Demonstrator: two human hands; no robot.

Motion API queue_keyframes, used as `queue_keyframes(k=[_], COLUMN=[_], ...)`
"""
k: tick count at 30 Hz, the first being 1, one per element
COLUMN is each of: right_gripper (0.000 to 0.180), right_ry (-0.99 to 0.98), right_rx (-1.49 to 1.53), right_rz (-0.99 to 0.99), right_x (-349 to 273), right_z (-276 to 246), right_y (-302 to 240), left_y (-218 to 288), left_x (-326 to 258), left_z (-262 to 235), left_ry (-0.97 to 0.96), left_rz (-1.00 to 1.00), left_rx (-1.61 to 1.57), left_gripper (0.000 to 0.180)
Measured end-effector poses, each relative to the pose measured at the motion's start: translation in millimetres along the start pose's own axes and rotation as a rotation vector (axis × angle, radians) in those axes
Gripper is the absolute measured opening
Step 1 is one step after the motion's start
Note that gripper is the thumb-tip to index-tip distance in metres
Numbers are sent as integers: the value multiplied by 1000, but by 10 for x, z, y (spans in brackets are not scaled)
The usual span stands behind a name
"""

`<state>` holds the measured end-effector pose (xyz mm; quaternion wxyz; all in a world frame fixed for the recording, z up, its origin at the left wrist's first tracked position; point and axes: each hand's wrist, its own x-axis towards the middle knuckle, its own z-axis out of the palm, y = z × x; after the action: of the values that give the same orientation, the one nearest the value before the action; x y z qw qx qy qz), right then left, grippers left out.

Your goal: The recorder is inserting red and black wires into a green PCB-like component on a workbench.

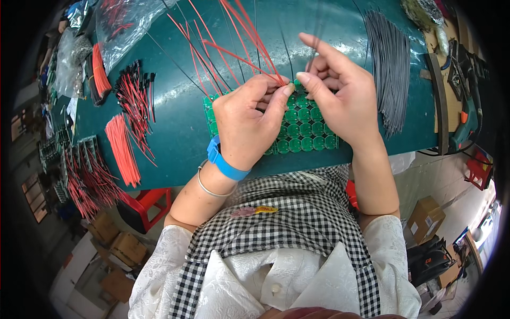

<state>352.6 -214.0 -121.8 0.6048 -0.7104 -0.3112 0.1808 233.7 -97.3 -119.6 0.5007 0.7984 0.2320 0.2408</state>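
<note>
The green panel of round circuit boards (pixel 303 130) lies on the near middle of the surface (pixel 175 122), and I judge the wiring partly done: several stiff red wires (pixel 234 42) already fan up from its far left, while most discs look bare. My left hand (pixel 247 122) pinches the red wires' ends shut at the panel; my right hand (pixel 340 90) pinches a thin black wire (pixel 288 58) beside them. Glossy teal surface; grey wire bundle (pixel 390 69) right, orange wire bundles (pixel 122 149) left.
</note>
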Motion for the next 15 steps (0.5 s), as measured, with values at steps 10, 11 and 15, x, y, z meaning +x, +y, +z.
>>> queue_keyframes(k=[10,11,15], right_gripper=[12,12,12], right_ry=[57,63,45], right_rx=[311,319,311], right_rz=[130,117,129], right_x=[-93,-93,-96], right_z=[-252,-274,-334], right_y=[-17,-20,31], left_y=[-25,-21,-10], left_x=[2,2,-9], left_z=[28,28,12], left_ry=[16,15,-19], left_rz=[40,45,64], left_rx=[24,24,74], left_gripper=[8,8,8])
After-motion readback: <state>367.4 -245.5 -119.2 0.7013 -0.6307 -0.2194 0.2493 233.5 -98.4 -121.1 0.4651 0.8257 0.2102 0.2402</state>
